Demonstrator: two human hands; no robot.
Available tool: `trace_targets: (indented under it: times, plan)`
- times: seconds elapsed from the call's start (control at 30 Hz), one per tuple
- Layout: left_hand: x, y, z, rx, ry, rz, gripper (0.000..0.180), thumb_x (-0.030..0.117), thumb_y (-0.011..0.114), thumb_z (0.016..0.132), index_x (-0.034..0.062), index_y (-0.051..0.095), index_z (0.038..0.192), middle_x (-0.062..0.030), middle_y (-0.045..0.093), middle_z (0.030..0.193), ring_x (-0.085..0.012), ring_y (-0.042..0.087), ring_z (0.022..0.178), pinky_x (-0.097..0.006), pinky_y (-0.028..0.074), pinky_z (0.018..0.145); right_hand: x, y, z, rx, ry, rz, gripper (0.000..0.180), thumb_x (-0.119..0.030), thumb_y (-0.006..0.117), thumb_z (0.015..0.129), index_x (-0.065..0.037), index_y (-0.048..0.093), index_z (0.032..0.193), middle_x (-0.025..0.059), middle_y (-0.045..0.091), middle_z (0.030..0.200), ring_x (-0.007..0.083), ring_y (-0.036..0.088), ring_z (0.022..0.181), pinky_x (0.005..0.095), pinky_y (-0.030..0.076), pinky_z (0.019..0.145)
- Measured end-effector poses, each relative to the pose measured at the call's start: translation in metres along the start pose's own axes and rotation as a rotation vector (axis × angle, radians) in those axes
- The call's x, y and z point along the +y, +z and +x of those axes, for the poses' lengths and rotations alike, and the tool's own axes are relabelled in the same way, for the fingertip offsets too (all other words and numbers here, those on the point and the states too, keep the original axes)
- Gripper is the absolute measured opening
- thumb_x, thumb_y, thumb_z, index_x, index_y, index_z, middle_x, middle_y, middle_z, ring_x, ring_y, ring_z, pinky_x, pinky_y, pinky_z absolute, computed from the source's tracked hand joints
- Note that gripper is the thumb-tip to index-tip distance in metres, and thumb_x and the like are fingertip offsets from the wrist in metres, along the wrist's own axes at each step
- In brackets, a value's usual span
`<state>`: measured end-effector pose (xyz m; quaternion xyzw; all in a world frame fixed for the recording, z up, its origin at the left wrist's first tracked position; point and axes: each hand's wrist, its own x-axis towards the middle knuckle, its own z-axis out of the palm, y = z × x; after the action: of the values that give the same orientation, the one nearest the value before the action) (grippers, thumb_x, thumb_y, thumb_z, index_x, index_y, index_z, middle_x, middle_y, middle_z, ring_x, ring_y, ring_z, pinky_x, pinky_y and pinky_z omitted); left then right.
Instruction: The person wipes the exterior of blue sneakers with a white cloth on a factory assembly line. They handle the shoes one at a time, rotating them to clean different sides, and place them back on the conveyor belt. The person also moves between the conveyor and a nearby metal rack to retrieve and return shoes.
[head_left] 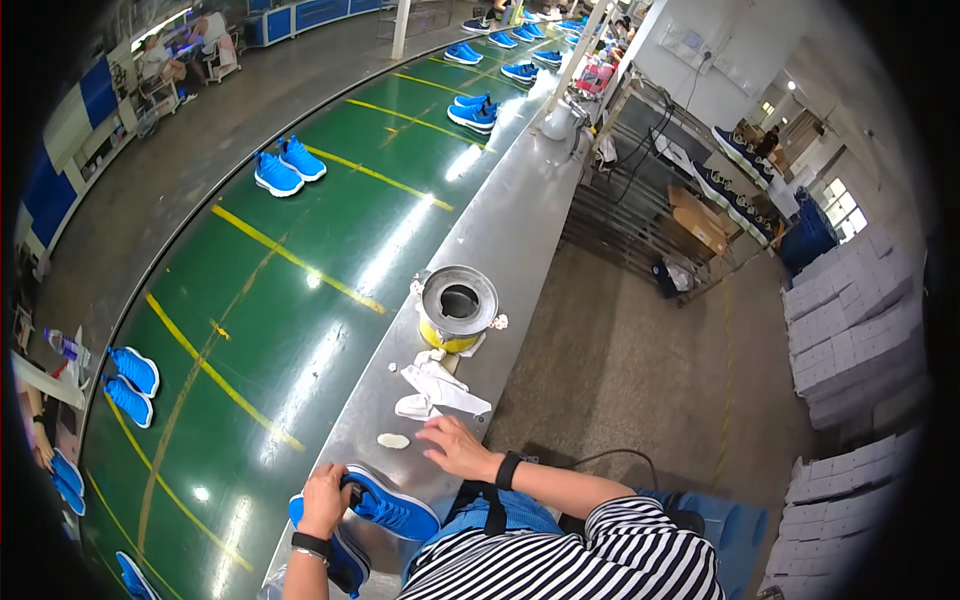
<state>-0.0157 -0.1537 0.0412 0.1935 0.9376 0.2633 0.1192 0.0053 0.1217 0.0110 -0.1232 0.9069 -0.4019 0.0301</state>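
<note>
My left hand (325,497) is closed on the heel end of a blue sneaker (398,510) with a white sole, at the near end of the metal bench. A second blue sneaker (347,562) lies beside it, partly hidden by my left hand and forearm. Over the bench, my right hand (462,448) has its fingers stretched out and holds nothing. A small off-white oval piece (393,441) lies just left of its fingertips. Crumpled white cloths (440,388) rest a little beyond. Behind them stands a round metal-topped pot (459,300) with a yellow lower part.
The long metal bench (500,235) borders a green conveyor belt (330,235) with yellow lines, carrying several pairs of blue sneakers (289,167). Stacked white boxes (855,325) stand to the right. Another person's arm (41,432) shows at the far left. A metal rack (640,235) stands beyond the bench.
</note>
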Motion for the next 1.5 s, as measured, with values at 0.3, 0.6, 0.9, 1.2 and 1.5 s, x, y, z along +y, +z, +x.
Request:
trace_targets:
  times: [0.3,0.6,0.9,1.2,1.5]
  plan:
    - [0.024,-0.038,-0.056,0.191,-0.494,-0.32,0.027,0.011,0.058,0.073,0.0017,0.055,0.098,-0.019,0.058,0.073,-0.0338,0.059,0.064,-0.039,0.046,0.058,-0.02,-0.008,-0.036,-0.231,0.455,0.907,0.06,-0.017,0.064,0.082,-0.004,0.032,0.131,0.0122,0.049,0.115,0.0172,0.053,0.1,0.0295,0.045,0.085]
    - [0.076,0.031,-0.102,0.15,-0.885,-0.711,0.043,0.02,0.051,0.077,-0.0037,0.036,0.109,-0.0288,0.057,0.076,-0.0454,0.057,0.072,-0.05,0.044,0.066,-0.079,0.039,0.012,-0.586,0.393,0.896,0.056,-0.014,0.061,0.084,0.004,0.029,0.127,0.0149,0.049,0.116,0.0184,0.052,0.104,0.0304,0.043,0.089]
    - [0.086,0.057,-0.127,0.481,-0.583,-0.618,0.034,0.013,0.055,0.082,-0.0009,0.044,0.112,-0.0169,0.057,0.084,-0.0278,0.058,0.072,-0.036,0.048,0.064,-0.038,0.07,0.014,-0.84,0.323,0.387,0.04,-0.009,0.052,0.086,0.003,0.041,0.122,0.0123,0.057,0.102,0.0157,0.056,0.088,0.0267,0.046,0.078]
    - [0.007,0.072,-0.175,0.631,-0.726,-0.536,0.052,0.016,0.056,0.079,-0.0037,0.037,0.123,-0.0218,0.06,0.078,-0.0328,0.059,0.068,-0.038,0.047,0.062,-0.104,0.047,-0.011,-0.724,-0.465,0.031,0.043,-0.016,0.064,0.074,-0.008,0.05,0.114,0.0156,0.057,0.094,0.0278,0.056,0.087,0.0378,0.043,0.075]
    - [0.009,0.079,-0.127,0.33,-0.953,-1.036,0.053,0.031,0.046,0.086,0.0013,0.034,0.128,-0.0273,0.056,0.098,-0.0295,0.062,0.076,-0.039,0.05,0.07,-0.109,0.091,-0.013,-0.832,-0.575,-0.567,0.058,-0.037,0.063,0.074,-0.026,0.042,0.127,0.0195,0.056,0.094,0.033,0.054,0.093,0.0489,0.03,0.077]
